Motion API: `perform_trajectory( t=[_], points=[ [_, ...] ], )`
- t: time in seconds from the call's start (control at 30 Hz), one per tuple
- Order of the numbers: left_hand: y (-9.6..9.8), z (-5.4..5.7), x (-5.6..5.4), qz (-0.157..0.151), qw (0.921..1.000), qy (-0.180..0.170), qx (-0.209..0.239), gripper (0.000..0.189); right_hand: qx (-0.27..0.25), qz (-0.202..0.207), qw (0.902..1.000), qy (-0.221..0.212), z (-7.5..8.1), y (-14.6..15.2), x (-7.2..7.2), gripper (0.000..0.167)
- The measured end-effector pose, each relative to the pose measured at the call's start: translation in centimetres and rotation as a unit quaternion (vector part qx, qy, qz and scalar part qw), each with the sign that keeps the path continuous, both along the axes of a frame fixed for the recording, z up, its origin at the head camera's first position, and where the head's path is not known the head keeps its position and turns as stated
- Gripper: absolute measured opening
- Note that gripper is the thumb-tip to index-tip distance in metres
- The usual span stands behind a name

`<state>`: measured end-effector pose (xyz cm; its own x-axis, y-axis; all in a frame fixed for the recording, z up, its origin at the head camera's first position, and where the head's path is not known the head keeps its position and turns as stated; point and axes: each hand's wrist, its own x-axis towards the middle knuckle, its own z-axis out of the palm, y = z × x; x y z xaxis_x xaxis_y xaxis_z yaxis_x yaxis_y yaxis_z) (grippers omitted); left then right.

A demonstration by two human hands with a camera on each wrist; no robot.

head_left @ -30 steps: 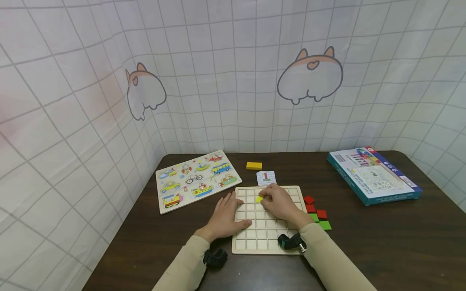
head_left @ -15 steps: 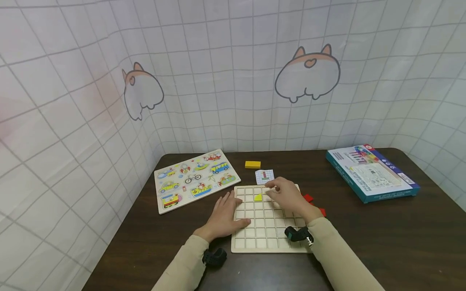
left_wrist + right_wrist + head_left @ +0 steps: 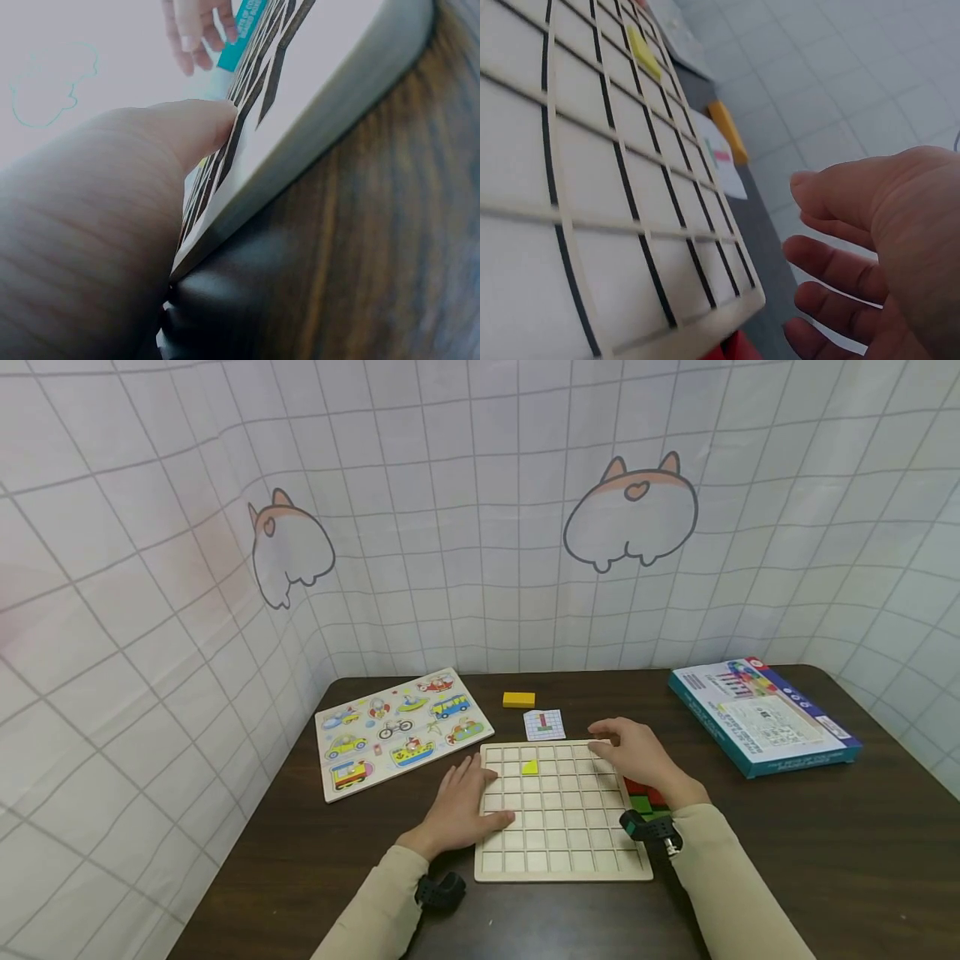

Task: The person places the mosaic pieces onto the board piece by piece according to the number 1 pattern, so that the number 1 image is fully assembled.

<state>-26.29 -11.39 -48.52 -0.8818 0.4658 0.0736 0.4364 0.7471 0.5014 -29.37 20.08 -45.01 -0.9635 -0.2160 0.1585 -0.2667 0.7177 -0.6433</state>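
Note:
A pale wooden grid board [image 3: 566, 864] lies on the dark table. One small yellow piece [image 3: 530, 767] with a cut-off corner sits in a cell at its upper left; the right wrist view also catches this yellow piece [image 3: 642, 52]. My left hand [image 3: 459, 810] rests along the board's left edge, fingers spread and thumb over the cells. Above the board's upper right corner hovers my right hand [image 3: 641, 756], its fingers loosely bent with nothing between them. Red tiles [image 3: 636, 787] and green tiles [image 3: 641, 804] lie right of the board, partly hidden by my right hand and wrist.
Behind the board are a small card [image 3: 543, 725] with a grid pattern and a yellow block [image 3: 519, 700]. A picture puzzle board [image 3: 401, 735] with vehicles lies at the left. At the right is a teal-sided box [image 3: 765, 718]. A white gridded curtain [image 3: 450, 568] surrounds the table.
My right hand has left the yellow piece and moved right, across to the board's upper right corner. The yellow piece stays in its cell. My left hand keeps its place.

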Motion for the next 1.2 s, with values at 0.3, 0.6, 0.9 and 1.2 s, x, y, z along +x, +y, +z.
perform_trajectory(
  t=[0.3, 0.6, 0.9, 1.2],
  points=[
    [0.1, -0.1, -0.1, 0.013, 0.9999, -0.003, -0.01, 0.067, 0.018, -0.06, 0.998, 0.01, -0.9, 3.0, -0.1, 0.036],
    [0.2, -0.2, -0.2, 0.016, 0.9998, -0.004, -0.011, 0.066, 0.031, -0.059, 0.9948, -0.078, -0.8, 5.5, 0.4, 0.039],
    [0.2, -0.5, -0.3, 0.02, 0.9997, -0.003, -0.015, 0.066, 0.06, -0.04, 0.9905, -0.117, -0.1, 5.9, 0.9, 0.043],
    [0.2, -0.2, -0.1, 0.02, 0.9997, -0.005, -0.01, 0.066, 0.07, -0.045, 0.9917, -0.098, -0.7, 5.4, 0.7, 0.035]
  ],
)
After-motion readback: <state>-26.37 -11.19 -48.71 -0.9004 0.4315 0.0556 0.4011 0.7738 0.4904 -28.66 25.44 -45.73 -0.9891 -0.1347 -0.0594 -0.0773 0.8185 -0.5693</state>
